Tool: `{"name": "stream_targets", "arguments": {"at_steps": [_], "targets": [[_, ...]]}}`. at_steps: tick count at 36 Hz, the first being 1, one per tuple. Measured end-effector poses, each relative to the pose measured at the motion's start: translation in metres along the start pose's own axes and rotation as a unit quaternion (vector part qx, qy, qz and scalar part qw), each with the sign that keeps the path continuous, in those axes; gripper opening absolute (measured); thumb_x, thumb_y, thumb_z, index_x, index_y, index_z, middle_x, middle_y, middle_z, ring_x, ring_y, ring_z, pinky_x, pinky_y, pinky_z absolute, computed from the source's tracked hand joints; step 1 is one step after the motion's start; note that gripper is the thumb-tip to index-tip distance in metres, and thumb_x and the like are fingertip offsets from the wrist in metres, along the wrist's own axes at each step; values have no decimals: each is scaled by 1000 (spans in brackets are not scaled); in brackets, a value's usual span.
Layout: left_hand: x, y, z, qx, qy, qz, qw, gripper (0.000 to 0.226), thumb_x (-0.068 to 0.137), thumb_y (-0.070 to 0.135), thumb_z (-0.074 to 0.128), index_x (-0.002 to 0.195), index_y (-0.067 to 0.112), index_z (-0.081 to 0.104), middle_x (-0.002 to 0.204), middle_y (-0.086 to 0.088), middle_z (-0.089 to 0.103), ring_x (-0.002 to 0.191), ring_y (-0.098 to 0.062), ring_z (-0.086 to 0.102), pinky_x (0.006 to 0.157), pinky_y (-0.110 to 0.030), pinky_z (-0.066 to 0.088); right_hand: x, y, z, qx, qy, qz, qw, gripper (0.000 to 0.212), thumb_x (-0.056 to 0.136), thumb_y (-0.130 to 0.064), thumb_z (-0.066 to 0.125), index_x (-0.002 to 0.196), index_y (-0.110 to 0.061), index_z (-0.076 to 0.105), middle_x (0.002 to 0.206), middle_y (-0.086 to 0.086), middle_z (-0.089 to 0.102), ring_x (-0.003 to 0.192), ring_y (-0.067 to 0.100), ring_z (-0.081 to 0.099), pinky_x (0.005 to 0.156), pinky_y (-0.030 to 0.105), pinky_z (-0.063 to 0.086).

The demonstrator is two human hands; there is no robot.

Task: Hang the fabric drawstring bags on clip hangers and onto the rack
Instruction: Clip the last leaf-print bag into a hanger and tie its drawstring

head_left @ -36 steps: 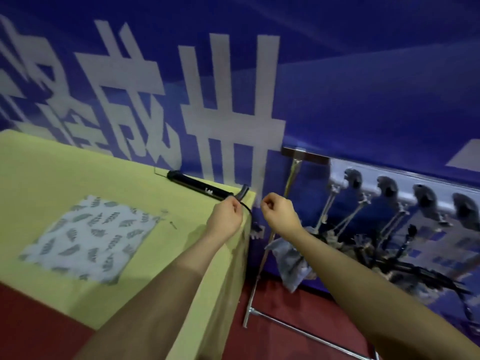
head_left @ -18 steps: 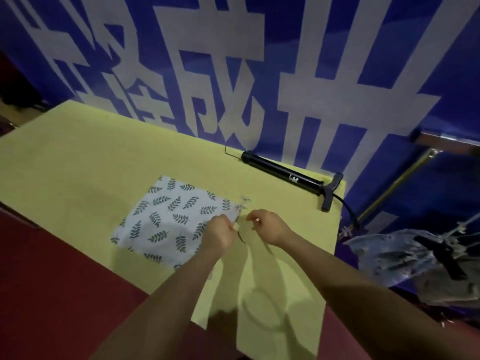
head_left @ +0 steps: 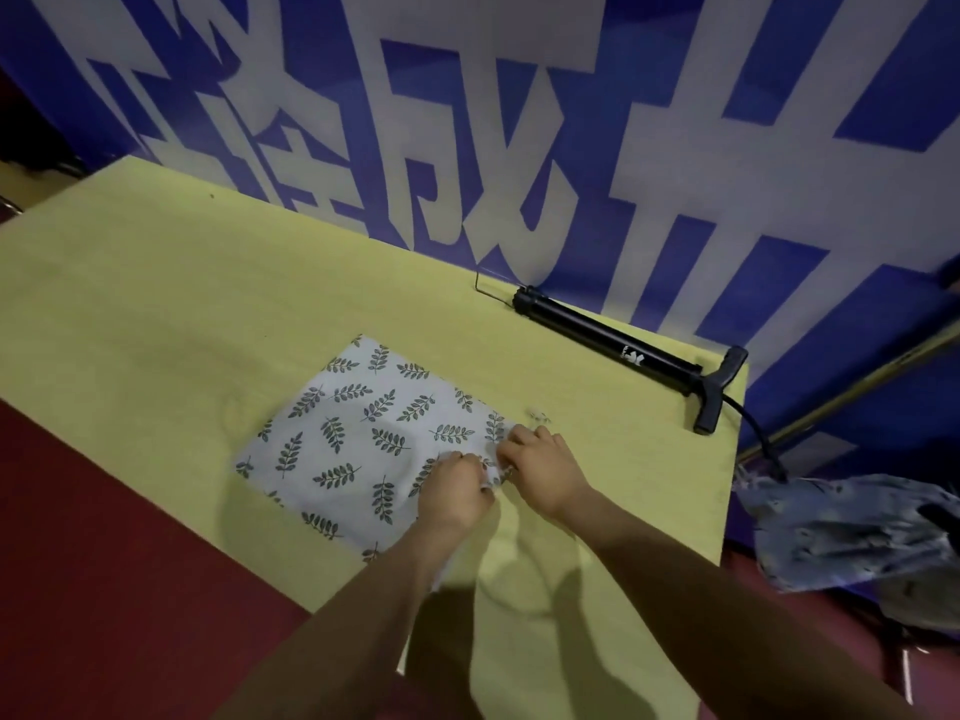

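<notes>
Bag (head_left: 363, 439) edge sits pinched between both hands' grip.

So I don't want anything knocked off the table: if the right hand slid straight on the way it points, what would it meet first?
The right hand points up-left along the leaf-print bag; it would likely just slide over that fabric, missing the pump.

Both hands (head_left: 501, 472) pinching leaf-print bag (head_left: 363, 433) edge on yellow table (head_left: 156, 314), black pump (head_left: 623, 350) behind
</notes>
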State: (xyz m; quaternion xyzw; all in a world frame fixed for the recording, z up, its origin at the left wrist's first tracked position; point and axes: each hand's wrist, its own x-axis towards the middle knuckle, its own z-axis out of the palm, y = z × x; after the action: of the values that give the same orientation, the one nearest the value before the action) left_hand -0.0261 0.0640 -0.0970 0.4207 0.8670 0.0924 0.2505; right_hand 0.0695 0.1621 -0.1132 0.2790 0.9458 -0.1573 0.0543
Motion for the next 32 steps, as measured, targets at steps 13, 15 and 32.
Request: {"name": "stream_targets", "arguments": {"at_steps": [13, 15, 32], "targets": [[4, 9, -29, -263, 30, 25, 964, 10, 91, 7, 54, 85, 10, 61, 78, 1, 60, 73, -15, 55, 66, -23, 43, -7, 0, -12, 159, 110, 54, 980, 15, 100, -22, 37, 102, -21, 51, 94, -6, 54, 100, 23, 46, 90, 34, 21], [5, 10, -32, -273, 36, 24, 961, 10, 92, 9, 54, 84, 12, 59, 76, 4, 58, 70, -11, 53, 58, -14, 39, -6, 0, -12, 142, 137, 67, 978, 15, 98, -27, 44, 108, -21, 52, 104, -3, 54, 103, 23, 45, 89, 34, 22], [0, 7, -54, -81, 91, 131, 984, 52, 86, -16, 34, 133, 1, 47, 131, -13, 42, 114, -25, 47, 90, -30, 43, -9, 1, -11, 197, 212, 250, 924, 29, 82, -10, 55, 110, -13, 52, 114, 7, 54, 105, 28, 45, 86, 36, 28]]}}
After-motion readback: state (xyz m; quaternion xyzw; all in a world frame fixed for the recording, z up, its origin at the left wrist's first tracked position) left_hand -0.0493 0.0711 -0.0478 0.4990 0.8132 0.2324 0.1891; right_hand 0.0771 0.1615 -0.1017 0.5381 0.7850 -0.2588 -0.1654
